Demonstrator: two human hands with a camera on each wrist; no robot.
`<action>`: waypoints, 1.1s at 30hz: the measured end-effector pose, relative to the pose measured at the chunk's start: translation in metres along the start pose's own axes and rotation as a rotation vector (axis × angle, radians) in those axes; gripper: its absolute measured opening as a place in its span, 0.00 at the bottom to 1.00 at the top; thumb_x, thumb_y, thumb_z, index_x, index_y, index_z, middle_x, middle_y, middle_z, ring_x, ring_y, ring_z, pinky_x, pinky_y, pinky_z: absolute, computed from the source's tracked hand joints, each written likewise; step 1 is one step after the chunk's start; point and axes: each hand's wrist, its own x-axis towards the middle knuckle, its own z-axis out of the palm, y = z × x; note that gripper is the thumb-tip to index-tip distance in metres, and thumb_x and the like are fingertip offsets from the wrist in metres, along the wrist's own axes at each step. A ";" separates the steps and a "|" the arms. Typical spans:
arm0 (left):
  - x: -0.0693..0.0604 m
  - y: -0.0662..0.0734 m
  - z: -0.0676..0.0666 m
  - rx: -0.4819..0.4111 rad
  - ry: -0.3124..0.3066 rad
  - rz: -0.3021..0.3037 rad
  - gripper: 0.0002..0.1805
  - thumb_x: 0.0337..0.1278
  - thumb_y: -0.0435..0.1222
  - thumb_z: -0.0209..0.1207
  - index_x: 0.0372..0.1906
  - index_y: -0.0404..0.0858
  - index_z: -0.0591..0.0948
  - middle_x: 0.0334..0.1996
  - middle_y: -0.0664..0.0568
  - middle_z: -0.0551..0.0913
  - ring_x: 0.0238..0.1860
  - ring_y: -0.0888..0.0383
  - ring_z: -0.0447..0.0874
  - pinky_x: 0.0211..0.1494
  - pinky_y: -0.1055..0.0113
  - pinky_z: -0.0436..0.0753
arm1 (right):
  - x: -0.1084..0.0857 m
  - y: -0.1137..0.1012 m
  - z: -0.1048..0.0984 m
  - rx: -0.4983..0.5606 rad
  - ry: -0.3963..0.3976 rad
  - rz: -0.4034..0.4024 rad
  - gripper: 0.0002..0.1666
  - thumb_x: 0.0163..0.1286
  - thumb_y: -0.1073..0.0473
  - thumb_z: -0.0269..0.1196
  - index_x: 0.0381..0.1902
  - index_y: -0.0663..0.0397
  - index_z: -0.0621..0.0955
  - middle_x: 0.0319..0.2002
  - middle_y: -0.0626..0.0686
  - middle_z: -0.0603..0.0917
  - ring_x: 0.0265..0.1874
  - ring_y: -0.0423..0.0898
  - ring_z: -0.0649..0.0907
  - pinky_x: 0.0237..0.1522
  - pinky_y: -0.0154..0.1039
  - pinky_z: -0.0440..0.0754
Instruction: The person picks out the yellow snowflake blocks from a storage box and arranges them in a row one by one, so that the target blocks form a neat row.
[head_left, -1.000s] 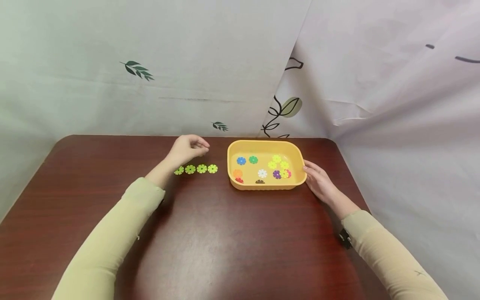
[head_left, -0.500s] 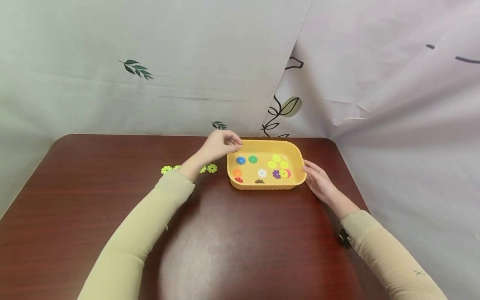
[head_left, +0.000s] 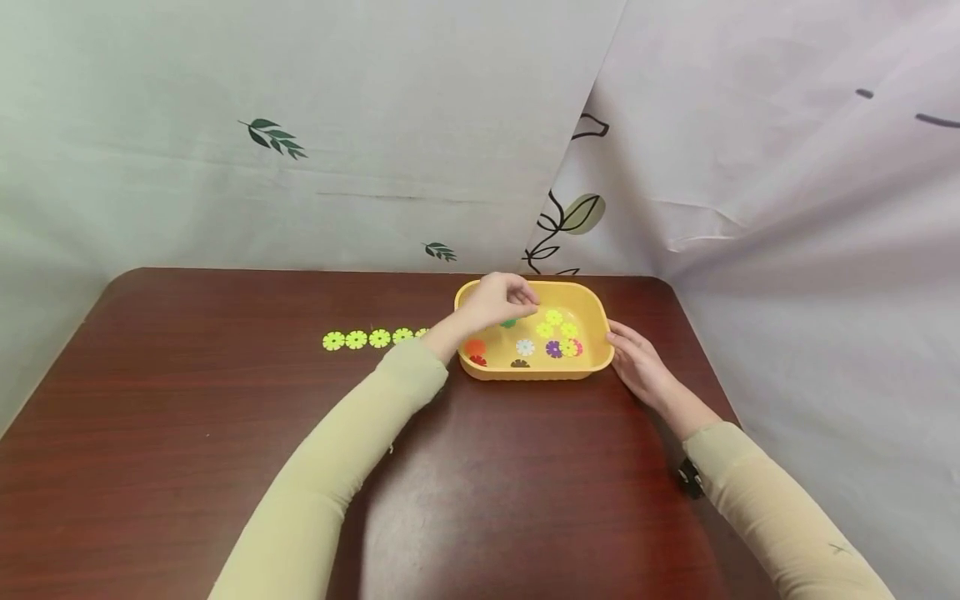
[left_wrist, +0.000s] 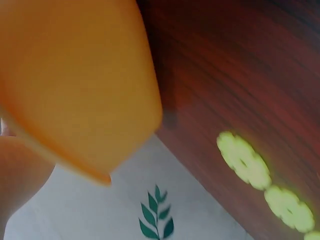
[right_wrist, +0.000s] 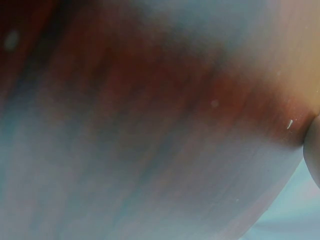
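A shallow yellow plastic basket (head_left: pixel 532 374) stands near the table's far edge. Notched flower-shaped discs lie inside it, including a white disc (head_left: pixel 524 347), a purple disc (head_left: pixel 553 349) and several yellow-green ones (head_left: pixel 553 317). Over the basket's left half hovers my left hand (head_left: pixel 495 302), its fingers loosely bent with nothing visible between them; it covers the blue disc and part of the green disc (head_left: pixel 507 323). My right hand (head_left: pixel 637 358) holds the basket's right side, thumb at the rim. Left of the basket runs a row of yellow-green discs (head_left: pixel 379 338), its right end partly behind my left wrist.
The dark red wooden table (head_left: pixel 495 492) carries everything. A pale curtain (head_left: pixel 337 150) with leaf prints hangs directly behind its far edge, and another pale cloth (head_left: pixel 817 275) borders the right side. The right wrist view is mostly blurred.
My left hand has moved right from above the disc row, across the basket's left rim, to over its inside. More of the row shows now. The right hand and basket have stayed put.
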 end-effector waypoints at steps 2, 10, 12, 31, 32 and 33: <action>0.003 0.002 0.006 0.012 -0.015 0.005 0.08 0.66 0.31 0.70 0.46 0.33 0.89 0.44 0.42 0.92 0.46 0.51 0.90 0.51 0.69 0.87 | 0.000 0.000 0.000 -0.001 -0.002 -0.004 0.18 0.87 0.66 0.45 0.62 0.47 0.77 0.56 0.40 0.87 0.58 0.32 0.84 0.62 0.24 0.80; 0.012 0.007 0.028 0.082 -0.053 0.020 0.07 0.67 0.32 0.68 0.46 0.34 0.89 0.44 0.43 0.92 0.48 0.51 0.90 0.55 0.69 0.87 | 0.001 0.000 -0.001 -0.014 0.003 0.002 0.17 0.87 0.65 0.45 0.64 0.48 0.75 0.57 0.39 0.87 0.57 0.32 0.84 0.62 0.24 0.80; 0.014 0.008 0.034 0.082 -0.067 0.013 0.07 0.67 0.31 0.68 0.46 0.34 0.89 0.45 0.43 0.92 0.49 0.51 0.91 0.55 0.70 0.87 | 0.001 0.000 -0.001 -0.016 0.007 0.003 0.17 0.87 0.65 0.45 0.64 0.49 0.74 0.56 0.39 0.87 0.57 0.32 0.84 0.62 0.24 0.80; 0.019 0.012 0.076 0.141 -0.124 0.033 0.05 0.65 0.27 0.67 0.44 0.32 0.89 0.41 0.43 0.92 0.42 0.54 0.89 0.44 0.76 0.84 | -0.001 0.001 0.002 -0.013 -0.007 -0.003 0.18 0.86 0.66 0.45 0.60 0.44 0.77 0.55 0.39 0.87 0.56 0.32 0.84 0.62 0.25 0.80; 0.018 0.012 0.076 0.153 -0.126 0.033 0.05 0.65 0.27 0.67 0.44 0.33 0.89 0.41 0.43 0.92 0.43 0.54 0.90 0.45 0.77 0.83 | -0.001 0.001 0.002 -0.013 -0.005 -0.005 0.18 0.86 0.66 0.45 0.60 0.45 0.77 0.55 0.39 0.87 0.56 0.32 0.84 0.61 0.25 0.80; 0.018 0.012 0.077 0.161 -0.129 0.031 0.05 0.65 0.28 0.67 0.44 0.33 0.89 0.41 0.44 0.92 0.43 0.54 0.90 0.46 0.76 0.83 | -0.001 0.001 0.002 -0.008 -0.011 -0.007 0.18 0.86 0.66 0.45 0.61 0.46 0.77 0.55 0.40 0.87 0.57 0.32 0.84 0.62 0.25 0.80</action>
